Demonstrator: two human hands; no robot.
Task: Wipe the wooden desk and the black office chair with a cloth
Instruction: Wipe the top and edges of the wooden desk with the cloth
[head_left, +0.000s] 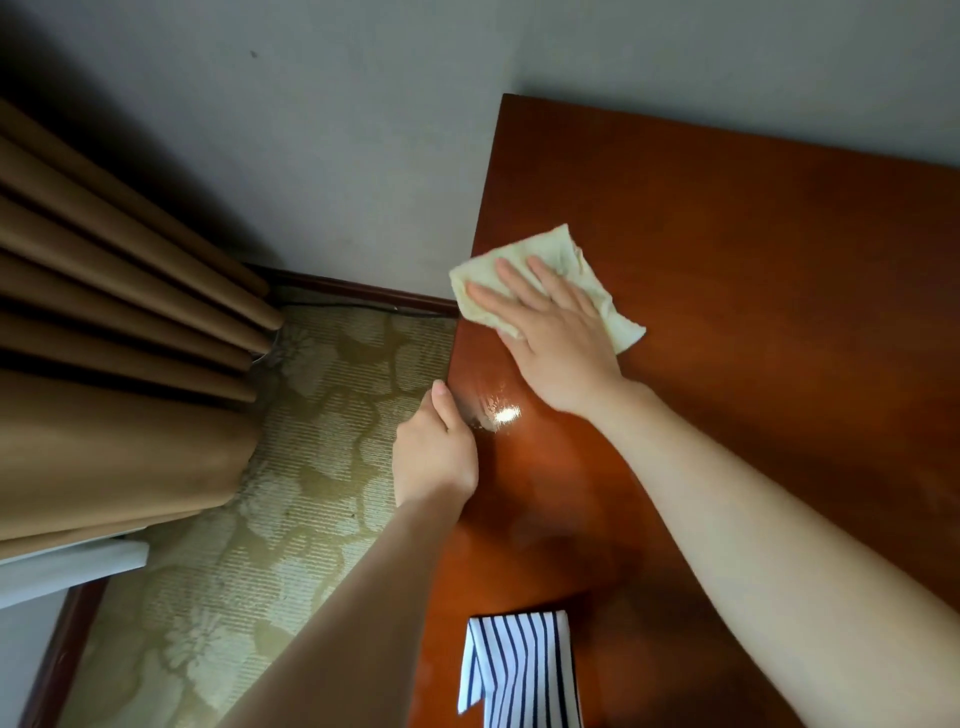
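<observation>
The reddish-brown wooden desk (753, 322) fills the right half of the view, its left edge running down the middle. A pale yellow cloth (563, 254) lies flat near that left edge. My right hand (556, 338) presses on the cloth with straight, spread fingers. My left hand (436, 452) grips the desk's left edge, thumb on top and fingers curled under it. A wet, shiny streak (498, 413) shows on the wood between the two hands. The black office chair is out of view.
Brown curtains (119, 332) hang at the left over patterned beige carpet (291, 467). A grey wall (363, 130) stands behind the desk, with a dark skirting board at its foot. A blue-and-white striped fabric (519, 670) hangs at the bottom, over the desk's near part.
</observation>
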